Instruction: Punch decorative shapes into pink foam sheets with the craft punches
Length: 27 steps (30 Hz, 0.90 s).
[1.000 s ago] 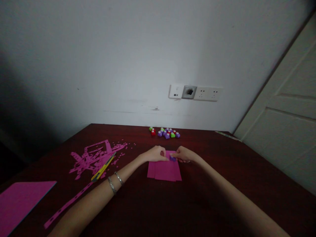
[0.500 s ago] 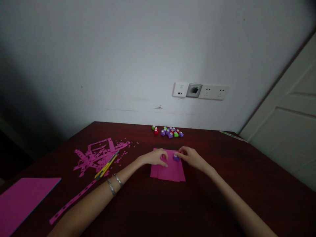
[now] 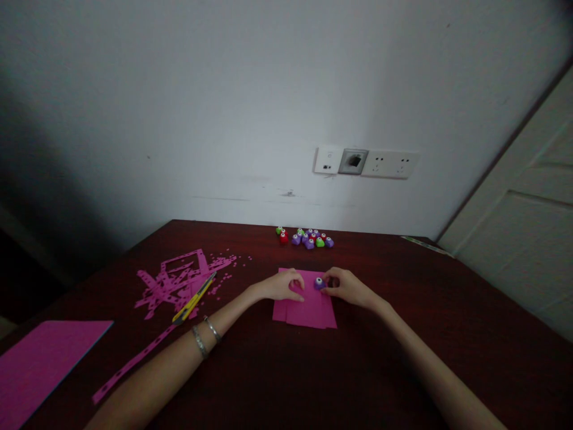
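Observation:
A folded pink paper lies on the table, with overlapping layers along its near edge. On its upper right part sits a small purple craft punch with a white knob on top. My right hand grips the punch from its right side between thumb and fingers. My left hand rests at the paper's left part, thumb and fingers curved apart with nothing between them. Two silver bangles circle my left wrist.
Several small purple, red and green craft punches stand near the wall. Pink paper scraps, punched bits and a yellow cutter knife lie at left. A larger pink sheet is at front left. Sockets are on the wall.
My right thumb has come off the punch's top, and the hand now holds its side, with the knob showing. The left fingers have opened and lifted from beside the punch. The view shifted slightly.

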Tool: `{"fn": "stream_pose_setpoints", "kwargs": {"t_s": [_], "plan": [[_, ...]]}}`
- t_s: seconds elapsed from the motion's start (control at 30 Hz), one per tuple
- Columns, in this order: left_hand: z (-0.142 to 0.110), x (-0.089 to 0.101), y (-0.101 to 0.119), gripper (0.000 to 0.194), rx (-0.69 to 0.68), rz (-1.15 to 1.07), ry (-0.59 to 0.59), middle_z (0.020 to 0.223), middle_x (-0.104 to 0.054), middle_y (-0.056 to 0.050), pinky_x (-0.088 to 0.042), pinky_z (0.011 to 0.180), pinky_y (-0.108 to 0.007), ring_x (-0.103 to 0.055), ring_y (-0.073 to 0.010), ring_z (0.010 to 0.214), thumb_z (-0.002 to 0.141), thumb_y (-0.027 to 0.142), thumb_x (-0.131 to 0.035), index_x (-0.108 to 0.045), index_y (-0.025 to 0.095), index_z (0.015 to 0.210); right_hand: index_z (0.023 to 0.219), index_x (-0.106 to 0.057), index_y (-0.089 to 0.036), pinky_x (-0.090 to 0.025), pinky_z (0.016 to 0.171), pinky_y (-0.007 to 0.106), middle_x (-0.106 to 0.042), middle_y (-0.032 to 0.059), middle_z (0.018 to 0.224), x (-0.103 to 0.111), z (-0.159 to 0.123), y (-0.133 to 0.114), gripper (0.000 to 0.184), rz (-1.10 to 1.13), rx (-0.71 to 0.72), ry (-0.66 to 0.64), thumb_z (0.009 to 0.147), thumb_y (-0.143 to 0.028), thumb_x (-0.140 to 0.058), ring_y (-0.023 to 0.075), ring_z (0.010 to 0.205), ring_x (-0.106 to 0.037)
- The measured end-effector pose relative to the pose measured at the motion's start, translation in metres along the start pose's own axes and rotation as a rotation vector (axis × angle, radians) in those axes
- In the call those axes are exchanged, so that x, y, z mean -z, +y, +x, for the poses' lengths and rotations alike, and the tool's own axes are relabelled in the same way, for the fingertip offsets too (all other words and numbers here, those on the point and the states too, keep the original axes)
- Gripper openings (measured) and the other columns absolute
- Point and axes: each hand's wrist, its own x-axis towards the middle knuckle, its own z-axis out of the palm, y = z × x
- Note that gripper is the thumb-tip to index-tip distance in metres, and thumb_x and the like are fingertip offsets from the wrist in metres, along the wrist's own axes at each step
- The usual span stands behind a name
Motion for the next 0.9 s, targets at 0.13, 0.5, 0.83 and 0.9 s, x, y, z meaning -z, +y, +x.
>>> {"fn": "stream_pose_setpoints", "kwargs": {"t_s": [0.13, 0.5, 0.83, 0.9], "plan": [[0.0, 0.0, 0.0, 0.031, 0.003, -0.003, 0.002, 0.088, -0.051, -0.002, -0.039, 0.072, -0.024, -0.046, -0.0123, 0.078, 0.068, 0.034, -0.07, -0.06, 0.016, 0.091, 0.084, -0.065, -0.016, -0.04, 0.058, 0.023, -0.059, 0.0027, 0.08, 0.0, -0.001, -0.001, 0.022, 0.007, -0.004, 0.005, 0.071, -0.033, -0.063, 0.0123, 0.065, -0.051], [-0.001, 0.002, 0.004, 0.031, 0.018, -0.011, -0.015, 0.089, -0.052, -0.003, -0.039, 0.073, -0.024, -0.048, -0.0134, 0.081, 0.069, 0.035, -0.069, -0.059, 0.016, 0.091, 0.087, -0.066, -0.016, -0.041, 0.06, 0.024, -0.063, 0.0034, 0.082, 0.013, -0.002, 0.006, 0.025, 0.052, -0.021, -0.035, 0.07, -0.034, -0.065, 0.0128, 0.067, -0.053], [-0.001, 0.002, 0.003, 0.031, 0.035, -0.039, -0.018, 0.09, -0.051, -0.002, -0.04, 0.073, -0.025, -0.048, -0.0129, 0.08, 0.068, 0.036, -0.069, -0.059, 0.016, 0.091, 0.092, -0.066, -0.014, -0.042, 0.061, 0.026, -0.065, 0.0044, 0.082, 0.029, -0.002, 0.037, 0.033, 0.089, -0.13, -0.005, 0.068, -0.038, -0.065, 0.0142, 0.067, -0.054], [-0.001, 0.001, 0.002, 0.031, 0.027, -0.047, -0.013, 0.092, -0.051, -0.003, -0.04, 0.072, -0.024, -0.048, -0.0124, 0.08, 0.069, 0.035, -0.069, -0.059, 0.016, 0.092, 0.092, -0.067, -0.014, -0.042, 0.061, 0.026, -0.065, 0.005, 0.083, 0.029, -0.002, 0.044, 0.034, 0.086, -0.142, 0.004, 0.068, -0.038, -0.066, 0.0145, 0.067, -0.054]]}}
